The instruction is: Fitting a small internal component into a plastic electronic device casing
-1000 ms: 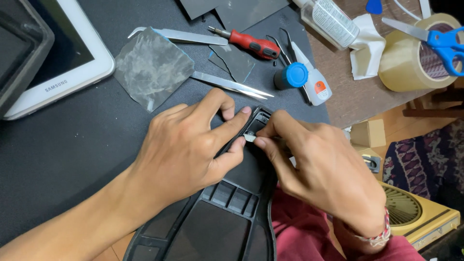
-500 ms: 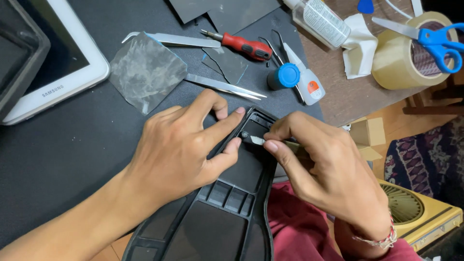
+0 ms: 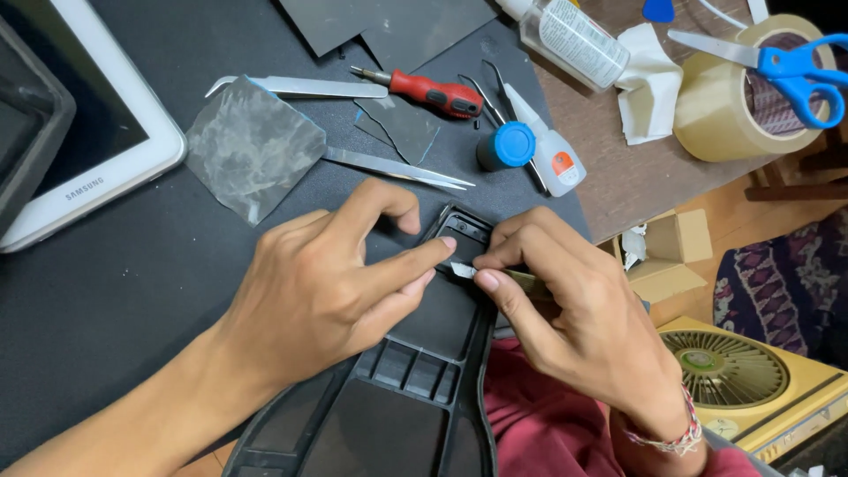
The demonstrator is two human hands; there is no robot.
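At the frame's centre, the left hand [image 3: 327, 283] presses its fingers flat on a black plastic panel [image 3: 415, 362] overhanging the dark bench [image 3: 106, 300], while the right hand [image 3: 574, 309] pinches a small blade [image 3: 463, 269] against it. A white tablet [image 3: 79, 132] lies upper left; a tape roll [image 3: 733, 97] with blue scissors [image 3: 777, 62] upper right; a yellow fan [image 3: 751, 371] on the floor lower right.

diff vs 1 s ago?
The right hand drew its small metal blade slightly back along the black plastic panel, away from the recess. The left hand spread its fingers, index tip beside the blade. Tools on the mat: unchanged.
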